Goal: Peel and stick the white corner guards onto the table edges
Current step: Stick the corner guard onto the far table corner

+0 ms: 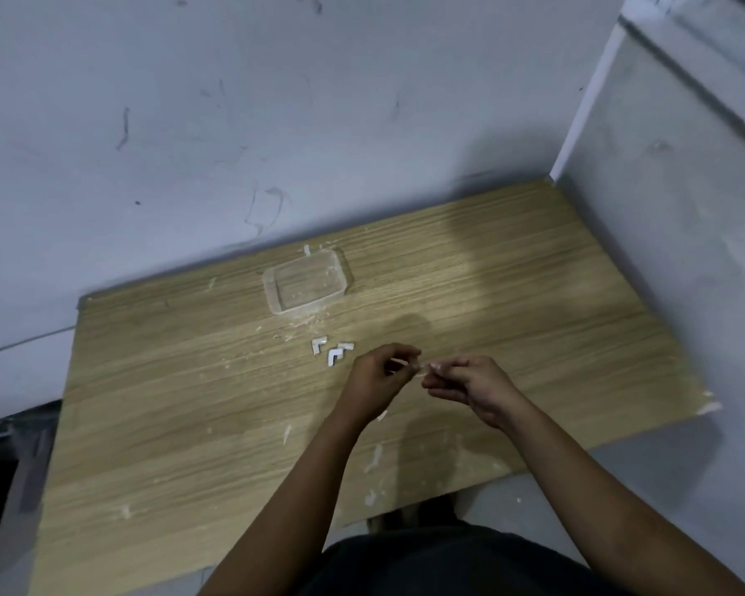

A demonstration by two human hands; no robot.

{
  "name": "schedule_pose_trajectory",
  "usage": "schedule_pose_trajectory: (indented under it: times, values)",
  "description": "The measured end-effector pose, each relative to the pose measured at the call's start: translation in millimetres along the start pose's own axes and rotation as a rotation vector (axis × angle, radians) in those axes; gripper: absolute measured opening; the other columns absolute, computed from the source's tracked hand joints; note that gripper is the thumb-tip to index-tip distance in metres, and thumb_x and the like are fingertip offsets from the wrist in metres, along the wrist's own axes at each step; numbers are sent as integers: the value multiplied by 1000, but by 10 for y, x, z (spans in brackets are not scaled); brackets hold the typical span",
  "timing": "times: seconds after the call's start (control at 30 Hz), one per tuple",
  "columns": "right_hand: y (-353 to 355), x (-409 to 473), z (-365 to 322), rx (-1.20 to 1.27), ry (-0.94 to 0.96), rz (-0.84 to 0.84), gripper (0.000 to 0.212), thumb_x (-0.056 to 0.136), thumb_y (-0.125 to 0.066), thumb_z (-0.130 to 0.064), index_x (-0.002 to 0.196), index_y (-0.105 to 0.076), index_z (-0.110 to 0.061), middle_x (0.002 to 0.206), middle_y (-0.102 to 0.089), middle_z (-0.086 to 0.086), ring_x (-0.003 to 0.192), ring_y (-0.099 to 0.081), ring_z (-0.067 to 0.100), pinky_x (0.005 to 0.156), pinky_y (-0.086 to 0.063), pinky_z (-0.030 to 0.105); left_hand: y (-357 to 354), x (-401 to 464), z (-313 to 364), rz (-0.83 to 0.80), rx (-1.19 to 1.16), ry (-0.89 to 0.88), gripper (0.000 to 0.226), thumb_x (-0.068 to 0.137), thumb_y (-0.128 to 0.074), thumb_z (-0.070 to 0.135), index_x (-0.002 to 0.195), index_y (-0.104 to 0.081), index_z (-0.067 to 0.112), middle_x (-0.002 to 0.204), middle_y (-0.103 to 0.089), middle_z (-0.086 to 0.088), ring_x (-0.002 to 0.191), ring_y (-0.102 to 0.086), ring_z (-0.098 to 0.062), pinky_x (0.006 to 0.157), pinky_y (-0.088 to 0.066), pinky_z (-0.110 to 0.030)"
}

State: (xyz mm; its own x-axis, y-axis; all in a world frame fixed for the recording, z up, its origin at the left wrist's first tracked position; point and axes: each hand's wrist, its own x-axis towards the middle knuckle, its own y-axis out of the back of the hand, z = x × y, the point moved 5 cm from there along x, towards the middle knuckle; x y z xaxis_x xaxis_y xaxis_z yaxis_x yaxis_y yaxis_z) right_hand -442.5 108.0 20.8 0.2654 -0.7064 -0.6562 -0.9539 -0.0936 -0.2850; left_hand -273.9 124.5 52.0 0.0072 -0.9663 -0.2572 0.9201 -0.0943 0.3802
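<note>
Over the middle of the wooden table (190,402), my left hand (377,378) and my right hand (469,387) meet with curled fingers. Between their fingertips they pinch one small white corner guard (409,366), mostly hidden by the fingers. Just left of my left hand, loose white L-shaped corner guards lie on the tabletop: one (319,344) and, beside it, two more close together (338,352). On the table's right corner sits a white piece (708,407).
A shallow clear plastic container (306,281) stands farther back on the table. White paper scraps (373,458) litter the wood near the front edge. A scuffed grey wall runs behind, and a pale partition (663,187) stands at the right.
</note>
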Motion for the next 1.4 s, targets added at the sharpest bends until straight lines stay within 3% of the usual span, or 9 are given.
schedule_pose_trajectory:
  times: [0.17,0.3,0.5,0.67,0.9,1.0,1.1,1.23,1.4]
  values:
    - [78,-263,4,76,88,163,15,94,-63,-7,99,-69,5,79,-71,17,65,-72,19,61,-61,30,-88,5,49,-47,-186,57,19,88,-71,9,107,-73,7,89,-76,-11,78,-74,-19,73,-59,-27]
    - [222,-547,64,78,145,256,19,92,-68,-15,108,-72,-8,92,-74,11,77,-71,22,64,-60,36,-342,-35,111,-132,-427,142,21,87,-71,5,107,-70,-1,90,-74,-22,83,-75,-27,78,-60,-33]
    - [518,-909,187,207,245,456,20,89,-72,-13,107,-72,-6,86,-76,10,76,-73,20,66,-62,33,-952,-102,249,-345,-595,296,16,87,-69,2,103,-67,1,91,-76,-14,85,-74,-25,79,-58,-32]
    - [1052,-1096,203,170,282,661,26,89,-71,-15,113,-72,-5,91,-75,8,79,-68,20,65,-60,28,-1469,-56,457,-473,-352,259,29,86,-75,25,111,-69,11,99,-75,-6,84,-71,-16,74,-53,-29]
    - [2102,-1275,129,64,287,787,17,94,-65,-16,107,-76,-18,100,-75,3,89,-66,20,73,-56,30,-2550,363,960,-647,-46,9,23,86,-73,26,108,-74,17,90,-77,-4,79,-71,-14,66,-53,-25]
    - [2612,-1289,126,65,267,849,18,95,-64,-17,98,-77,-29,102,-75,1,93,-69,20,76,-57,30,-3060,572,1136,-688,53,-92,27,83,-76,30,108,-75,19,92,-76,1,83,-72,-13,72,-55,-24]
    - [3113,-1243,146,100,238,894,21,97,-59,-12,105,-75,-24,98,-72,2,84,-67,15,70,-53,23,-3646,790,1238,-746,189,-217,16,83,-75,27,96,-78,18,88,-76,5,83,-71,-10,81,-55,-26]
    - [3688,-1081,230,266,235,986,21,92,-66,-7,112,-72,-12,101,-72,10,83,-68,21,83,-59,37,-4268,1033,1278,-777,339,-281,19,87,-71,28,99,-77,14,98,-76,-1,87,-68,-11,70,-46,-12]
    - [4167,-873,311,331,221,1085,14,83,-76,-6,89,-75,-19,86,-74,4,79,-72,21,87,-60,41,-4759,1233,1362,-715,465,-415,19,89,-68,26,99,-76,12,98,-75,-3,88,-66,-13,71,-42,-21]
